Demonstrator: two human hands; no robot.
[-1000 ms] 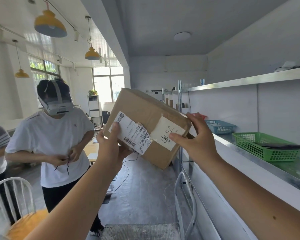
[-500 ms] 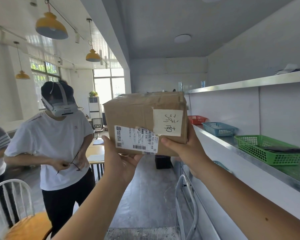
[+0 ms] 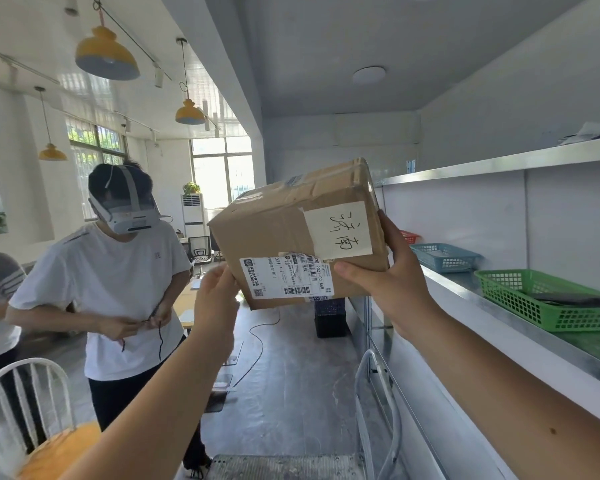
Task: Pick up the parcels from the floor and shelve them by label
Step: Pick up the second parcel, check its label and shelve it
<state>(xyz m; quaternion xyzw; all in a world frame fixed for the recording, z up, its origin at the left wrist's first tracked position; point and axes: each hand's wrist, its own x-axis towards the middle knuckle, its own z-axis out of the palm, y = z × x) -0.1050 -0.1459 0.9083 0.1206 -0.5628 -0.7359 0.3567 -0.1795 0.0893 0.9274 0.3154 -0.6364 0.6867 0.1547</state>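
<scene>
At centre frame, a taped cardboard parcel (image 3: 291,233) is held tilted in mid-air: its lower left corner is gripped by the left hand (image 3: 217,299), its right end by the right hand (image 3: 392,289). Farther right, a green basket (image 3: 520,299) is seen on the shelf (image 3: 465,289).

From my feed I see white walls and a grey ceiling with a round flush lamp (image 3: 369,75), while yellow pendant lamps (image 3: 106,57) hang on the left before bright windows (image 3: 221,174). The grey floor (image 3: 291,375) carries a trailing black cable (image 3: 257,344) and a dark crate (image 3: 330,317). A white spindle-back chair (image 3: 25,407) stands at lower left.
</scene>
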